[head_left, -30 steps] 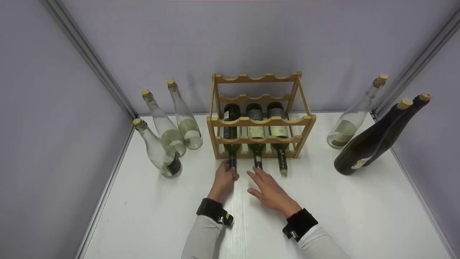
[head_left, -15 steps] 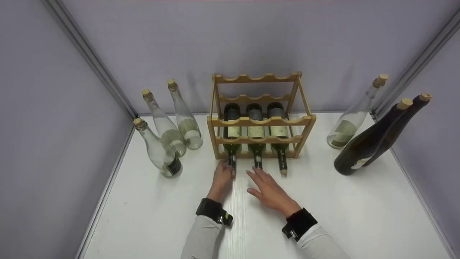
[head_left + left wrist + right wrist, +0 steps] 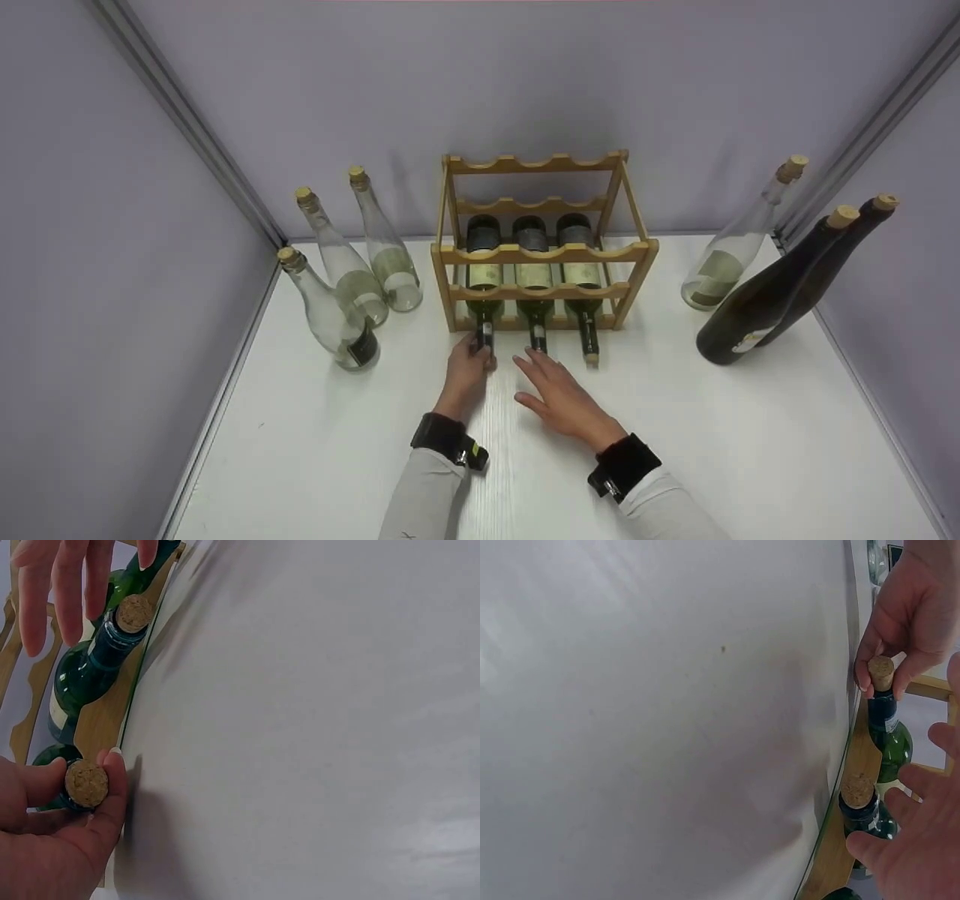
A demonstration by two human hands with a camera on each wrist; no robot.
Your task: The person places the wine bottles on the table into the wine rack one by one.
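Note:
Three dark green wine bottles lie in the lower row of a wooden wine rack (image 3: 546,255), their corked necks toward me. My left hand (image 3: 466,371) pinches the neck of the left wine bottle (image 3: 484,275), thumb and fingers around it just behind the cork (image 3: 87,784). Its cream label faces up, like those on the middle wine bottle (image 3: 534,275) and the right wine bottle (image 3: 581,274). Beside the middle bottle's neck, my right hand (image 3: 566,397) is spread with fingers extended. The right wrist view shows its fingers close to that neck; contact is unclear.
Several clear corked bottles (image 3: 330,315) stand upright left of the rack on the white table (image 3: 315,457). To the right stand a clear bottle (image 3: 720,274) and two dark bottles (image 3: 750,322). Grey walls enclose the table's back and sides.
The left wine bottle has turned about its length, bringing its cream label upward. My left thumb and fingers came off the neck, then took it again. My right hand has hardly moved.

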